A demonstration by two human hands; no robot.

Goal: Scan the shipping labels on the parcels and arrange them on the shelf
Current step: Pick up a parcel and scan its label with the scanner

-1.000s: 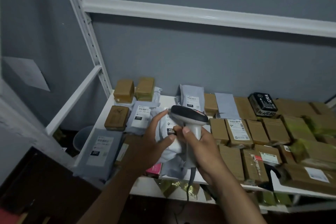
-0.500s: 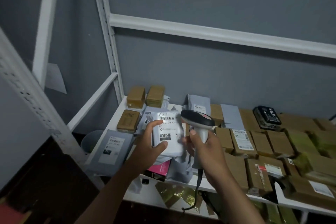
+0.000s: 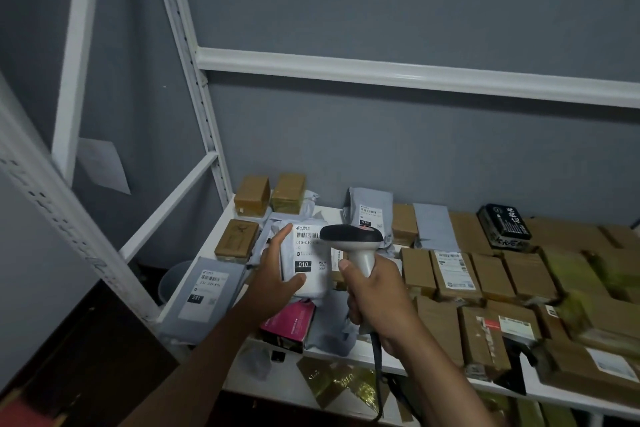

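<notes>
Both forearms are reaching forward, the left hand (image 3: 277, 274) gripping with thumb and fingers, the right hand (image 3: 377, 291) curling tight.

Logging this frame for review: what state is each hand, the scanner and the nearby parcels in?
Left hand: grips the white parcel.
White parcel: lifted, label up, marked 010.
Right hand: grips the scanner handle.
Scanner: upright, head over the label.
Grey parcel: flat on the shelf, marked 231.
</notes>
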